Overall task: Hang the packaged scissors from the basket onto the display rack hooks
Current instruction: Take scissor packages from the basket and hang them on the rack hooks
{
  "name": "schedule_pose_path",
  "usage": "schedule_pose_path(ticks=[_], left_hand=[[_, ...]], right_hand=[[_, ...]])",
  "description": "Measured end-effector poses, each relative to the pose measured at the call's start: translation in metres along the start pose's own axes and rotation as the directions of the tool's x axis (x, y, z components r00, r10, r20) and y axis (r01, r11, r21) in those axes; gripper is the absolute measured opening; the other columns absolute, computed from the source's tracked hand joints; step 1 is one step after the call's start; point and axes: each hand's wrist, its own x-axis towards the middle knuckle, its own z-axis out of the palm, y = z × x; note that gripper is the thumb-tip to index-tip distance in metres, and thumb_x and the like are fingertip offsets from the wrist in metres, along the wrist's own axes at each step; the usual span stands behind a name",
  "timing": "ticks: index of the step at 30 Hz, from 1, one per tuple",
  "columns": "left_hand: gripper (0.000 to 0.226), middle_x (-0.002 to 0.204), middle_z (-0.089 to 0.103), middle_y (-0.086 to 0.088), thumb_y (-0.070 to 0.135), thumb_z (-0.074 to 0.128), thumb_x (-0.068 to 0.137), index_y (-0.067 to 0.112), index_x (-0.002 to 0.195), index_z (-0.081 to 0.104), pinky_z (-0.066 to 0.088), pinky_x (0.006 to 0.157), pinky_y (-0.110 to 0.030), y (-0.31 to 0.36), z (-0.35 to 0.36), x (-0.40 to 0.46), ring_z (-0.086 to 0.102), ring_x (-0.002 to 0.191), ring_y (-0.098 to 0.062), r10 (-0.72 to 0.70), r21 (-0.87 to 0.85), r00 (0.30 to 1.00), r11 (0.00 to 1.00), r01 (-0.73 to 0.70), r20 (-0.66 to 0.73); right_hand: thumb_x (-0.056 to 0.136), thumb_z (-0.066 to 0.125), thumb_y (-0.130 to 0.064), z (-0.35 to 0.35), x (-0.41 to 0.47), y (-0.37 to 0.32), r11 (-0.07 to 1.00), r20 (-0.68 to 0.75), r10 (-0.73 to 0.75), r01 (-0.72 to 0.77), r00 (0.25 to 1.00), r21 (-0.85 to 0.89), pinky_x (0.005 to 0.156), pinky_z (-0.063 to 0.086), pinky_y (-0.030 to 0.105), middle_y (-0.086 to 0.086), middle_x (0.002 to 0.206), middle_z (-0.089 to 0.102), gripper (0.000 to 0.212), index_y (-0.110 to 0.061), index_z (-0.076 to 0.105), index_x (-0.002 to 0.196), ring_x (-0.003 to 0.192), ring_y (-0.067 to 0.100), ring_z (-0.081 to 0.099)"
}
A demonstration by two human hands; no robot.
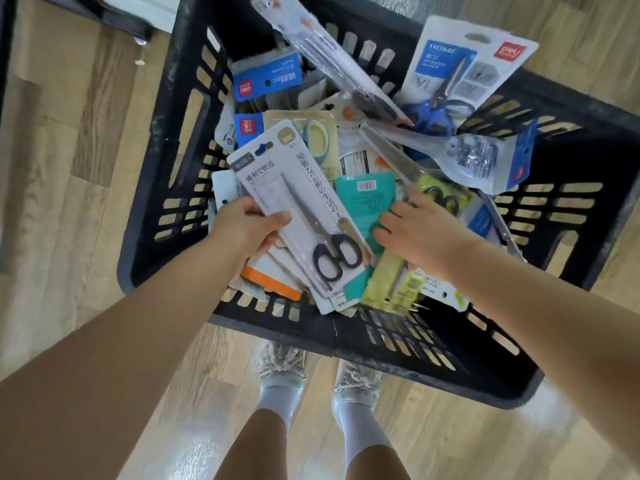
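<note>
A black slotted basket (446, 351) stands on the floor, full of packaged scissors. My left hand (242, 226) grips a white card pack of black-handled scissors (301, 202) by its left edge, thumb on top, holding it over the pile. My right hand (419, 233) reaches into the basket, its fingers down on a teal pack (363, 199) and beside a yellow-green pack (391, 282). I cannot see whether those fingers grip anything. A blue-handled pack (460, 71) leans on the far rim. No display rack is in view.
Wooden floor (69, 168) surrounds the basket. My feet in white socks and slippers (280, 372) stand just before its near wall. A dark furniture base (104, 15) sits at the far left. Several more packs, blue, clear and orange, fill the basket.
</note>
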Motion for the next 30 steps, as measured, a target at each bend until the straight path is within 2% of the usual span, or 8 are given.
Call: schedule_pose_path(ticks=[4,7,9,15,18,21,26,30], left_hand=[[0.016,0.085,0.061,0.003,0.013,0.067,0.086,0.013,0.1,0.059,0.053,0.07,-0.026,-0.001,0.005,-0.005,0.059,0.074,-0.012,0.074,-0.065,0.993,0.995,-0.08,-0.091],[0.013,0.096,0.063,-0.001,0.012,0.064,0.088,0.014,0.098,0.056,0.052,0.089,-0.038,-0.005,0.001,-0.014,0.062,0.092,-0.021,0.068,-0.16,0.979,0.982,-0.099,-0.193],[0.011,0.106,0.064,-0.004,0.012,0.06,0.091,0.018,0.098,0.054,0.051,0.09,-0.039,-0.006,-0.004,-0.025,0.063,0.1,-0.025,0.038,-0.264,0.981,0.961,-0.088,-0.189],[0.027,0.114,0.064,-0.007,0.012,0.051,0.097,0.009,0.124,0.05,0.052,0.089,-0.048,0.006,-0.034,-0.075,0.065,0.088,-0.019,0.081,-0.411,0.984,0.901,-0.142,-0.162],[0.028,0.118,0.063,-0.004,0.015,0.051,0.097,0.013,0.125,0.051,0.051,0.092,-0.042,0.018,-0.048,-0.103,0.063,0.103,-0.022,0.105,-0.461,0.977,0.869,-0.181,-0.186],[0.022,0.11,0.064,-0.002,0.017,0.049,0.098,0.015,0.12,0.054,0.05,0.084,-0.037,0.033,-0.06,-0.14,0.063,0.094,-0.018,0.18,-0.471,0.965,0.845,-0.251,-0.192],[0.012,0.095,0.065,0.001,0.02,0.046,0.099,0.015,0.102,0.057,0.052,0.073,-0.035,0.061,-0.078,-0.22,0.062,0.081,-0.016,0.272,-0.463,0.937,0.816,-0.345,-0.22],[0.015,0.103,0.065,-0.011,0.02,0.049,0.098,0.017,0.089,0.061,0.048,0.088,-0.045,0.1,-0.105,-0.31,0.06,0.091,-0.026,0.351,-0.449,0.901,0.782,-0.431,-0.253]], right_hand=[[0.093,0.051,-0.041,-0.008,-0.01,0.005,0.994,0.051,0.056,-0.06,0.997,0.091,0.111,0.024,0.04,0.003,0.129,0.048,0.049,-0.014,0.038,0.132,0.12,0.024,0.046],[0.099,0.038,-0.041,-0.011,-0.022,0.001,0.957,0.087,0.097,-0.117,0.991,0.266,0.085,0.04,0.032,0.002,0.115,0.056,0.037,-0.013,0.041,0.123,0.106,0.022,0.054],[0.1,0.036,-0.038,-0.012,-0.033,-0.005,0.905,0.086,0.176,-0.196,0.981,0.377,0.071,0.041,0.031,0.002,0.109,0.056,0.031,-0.014,0.042,0.118,0.099,0.021,0.056],[0.099,0.041,-0.031,-0.02,-0.083,-0.024,0.648,-0.025,0.403,-0.266,0.915,0.714,0.066,0.038,0.034,0.0,0.089,0.05,0.014,-0.018,0.04,0.094,0.09,0.026,0.057],[0.099,0.043,-0.025,-0.035,-0.108,-0.03,0.427,0.025,0.515,-0.281,0.857,0.86,0.066,0.038,0.037,-0.001,0.082,0.054,0.018,-0.017,0.038,0.084,0.083,0.026,0.058],[0.1,0.042,-0.023,-0.066,-0.135,-0.024,0.156,0.074,0.605,-0.209,0.793,0.965,0.064,0.04,0.039,0.01,0.075,0.054,0.017,-0.012,0.043,0.086,0.068,0.025,0.052],[0.099,0.045,-0.024,-0.154,-0.182,-0.008,-0.131,0.091,0.748,0.013,0.658,0.991,0.054,0.03,0.029,0.001,0.067,0.044,0.02,-0.015,0.047,0.082,0.057,0.014,0.039],[0.098,0.048,-0.024,-0.246,-0.226,0.002,-0.152,0.014,0.779,0.167,0.627,0.974,0.051,0.035,0.018,0.009,0.077,0.052,0.023,-0.003,0.055,0.091,0.069,0.02,0.048]])
